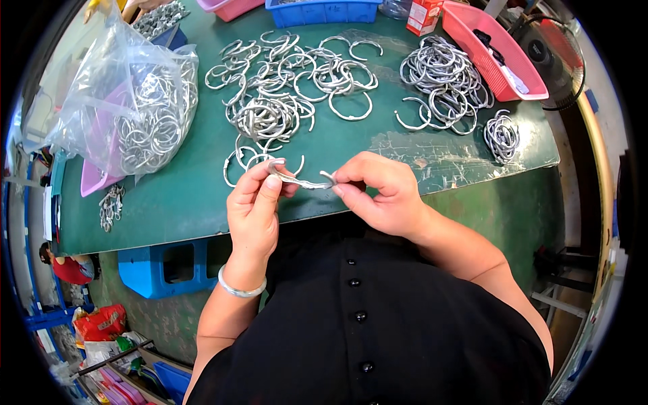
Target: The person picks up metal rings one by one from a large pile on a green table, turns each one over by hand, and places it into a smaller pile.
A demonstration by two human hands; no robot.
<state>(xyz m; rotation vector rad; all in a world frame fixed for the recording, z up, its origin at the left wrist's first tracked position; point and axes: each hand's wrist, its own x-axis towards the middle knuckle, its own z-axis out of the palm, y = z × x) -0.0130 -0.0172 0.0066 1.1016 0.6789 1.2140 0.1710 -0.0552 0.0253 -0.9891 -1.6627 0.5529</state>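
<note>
Between my two hands, above the near edge of the green table, is a silver metal bangle [302, 181] with a gap in its ring. My left hand [253, 202] pinches one end between thumb and fingers. At the other end, the thumb and forefinger of my right hand [379, 192] grip the bangle by its tip. Just beyond my left hand lies a loose heap of shiny open bangles [270, 118]. Farther right, a denser pile of greyer bangles [442, 74] rests on the table.
A clear plastic bag [158, 121] full of bangles sits in a pink basket [94, 179] at left. A small bundle of rings [501, 137] lies near the right edge. Along the back stand a blue tray [324, 12], a red box [424, 16] and a pink basket [499, 67], beside a black fan [543, 57].
</note>
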